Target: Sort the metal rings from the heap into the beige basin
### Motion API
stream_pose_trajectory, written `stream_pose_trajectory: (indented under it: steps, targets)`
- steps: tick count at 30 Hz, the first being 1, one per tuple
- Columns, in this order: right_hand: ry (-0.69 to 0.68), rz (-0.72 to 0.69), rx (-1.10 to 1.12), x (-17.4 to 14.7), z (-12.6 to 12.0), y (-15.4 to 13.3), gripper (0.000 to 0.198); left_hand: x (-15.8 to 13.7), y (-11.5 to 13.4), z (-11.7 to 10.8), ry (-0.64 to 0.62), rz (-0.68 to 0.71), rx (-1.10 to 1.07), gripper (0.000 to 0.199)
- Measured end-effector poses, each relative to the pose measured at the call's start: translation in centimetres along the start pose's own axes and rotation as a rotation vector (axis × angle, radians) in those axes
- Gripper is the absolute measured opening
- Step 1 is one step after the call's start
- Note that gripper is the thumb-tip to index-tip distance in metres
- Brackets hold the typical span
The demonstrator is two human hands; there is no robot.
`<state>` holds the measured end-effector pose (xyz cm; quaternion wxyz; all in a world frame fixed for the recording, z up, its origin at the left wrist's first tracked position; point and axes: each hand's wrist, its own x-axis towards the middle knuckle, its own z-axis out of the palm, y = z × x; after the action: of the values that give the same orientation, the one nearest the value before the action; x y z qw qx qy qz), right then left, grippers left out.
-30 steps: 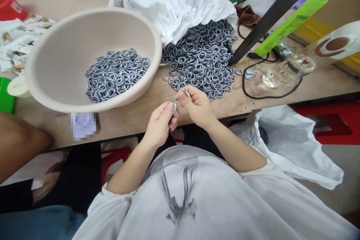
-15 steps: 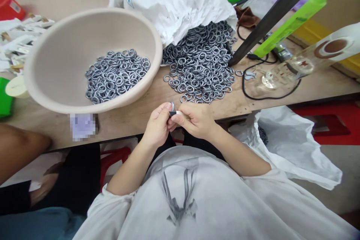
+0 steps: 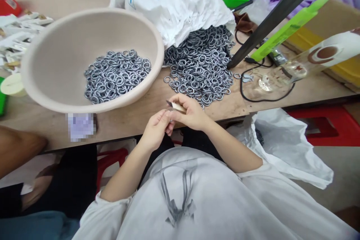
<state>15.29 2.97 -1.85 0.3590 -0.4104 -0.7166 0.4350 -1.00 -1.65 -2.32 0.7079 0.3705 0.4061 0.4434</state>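
My right hand (image 3: 192, 113) is closed around a small knife (image 3: 180, 108) with a pale handle. Its short dark blade points up and to the left. My left hand (image 3: 155, 129) is pinched shut against the right fingertips, in front of the table edge. A grey ring is between its fingers, mostly hidden now. Just beyond my hands, a heap of grey rings (image 3: 201, 65) spills from a white sack (image 3: 180, 5) onto the table. To the left stands a wide beige basin (image 3: 56, 52) with many similar rings (image 3: 116, 77) in it.
A glass bottle (image 3: 292, 71) and a black cable (image 3: 261, 100) lie right of the heap, near a slanted dark post (image 3: 270, 22). An open white bag (image 3: 284, 142) hangs below the table edge. Another person's arm (image 3: 21, 148) rests at far left.
The knife has turned in my right hand, its blade now raised clear of the left fingers. The ring that showed above my left thumb has dropped from sight between the hands.
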Motion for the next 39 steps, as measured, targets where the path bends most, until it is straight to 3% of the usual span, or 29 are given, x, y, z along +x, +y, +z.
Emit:
stream_pose_trajectory:
  steps: [2, 5, 7, 9, 11, 14, 17, 20, 24, 26, 31, 35, 39]
  targets:
    - [-0.023, 0.026, -0.067, 1.1, 0.0, 0.2, 0.038, 0.1, -0.1, -0.3, -0.039, -0.021, 0.017, 0.046]
    - [0.165, 0.130, -0.522, 3.7, -1.0, 1.1, 0.022, -0.2, -0.5, -0.8, -0.077, -0.059, 0.044, 0.042]
    - [0.182, 0.176, -0.785, 5.3, -1.9, 1.8, 0.017, -0.1, -0.6, -1.1, -0.055, -0.074, 0.047, 0.039]
    - [0.167, 0.197, -0.900, 6.2, -2.5, 2.0, 0.016, 0.2, -0.6, -1.5, -0.007, -0.067, 0.034, 0.040]
    - [0.203, 0.188, -0.855, 6.1, -2.8, 1.8, 0.015, 0.7, -0.3, -1.8, 0.046, -0.046, 0.010, 0.043]
    - [0.216, 0.158, -0.464, 4.6, -2.4, 0.8, 0.021, 1.6, 0.2, -1.8, 0.113, -0.026, -0.049, 0.042]
    - [0.012, 0.158, 0.082, 2.3, -1.4, -0.6, 0.038, 2.2, 0.2, -1.1, 0.117, 0.032, -0.058, 0.032]
    - [-0.098, 0.177, 0.357, 0.5, -0.1, -1.6, 0.051, 2.3, -0.3, -0.1, 0.082, 0.118, 0.002, 0.035]
    - [0.117, 0.126, 0.220, -0.6, 0.6, -2.0, 0.048, 2.0, -0.6, 1.1, 0.091, 0.109, -0.036, 0.043]
    - [0.153, 0.087, 0.141, -0.7, 0.5, -1.9, 0.046, 1.7, -0.3, 1.4, 0.084, 0.093, -0.070, 0.045]
    - [0.179, -0.010, -0.082, -1.0, -0.1, -1.7, 0.049, 1.3, 0.7, 1.6, 0.055, 0.063, -0.145, 0.046]
    - [0.099, -0.180, -0.345, -1.7, 0.0, -2.3, 0.051, 1.1, 1.0, 1.7, 0.140, 0.024, -0.182, 0.043]
    - [0.071, -0.203, -0.462, -2.1, 0.3, -2.7, 0.050, 1.2, 0.7, 1.7, 0.139, 0.010, -0.188, 0.044]
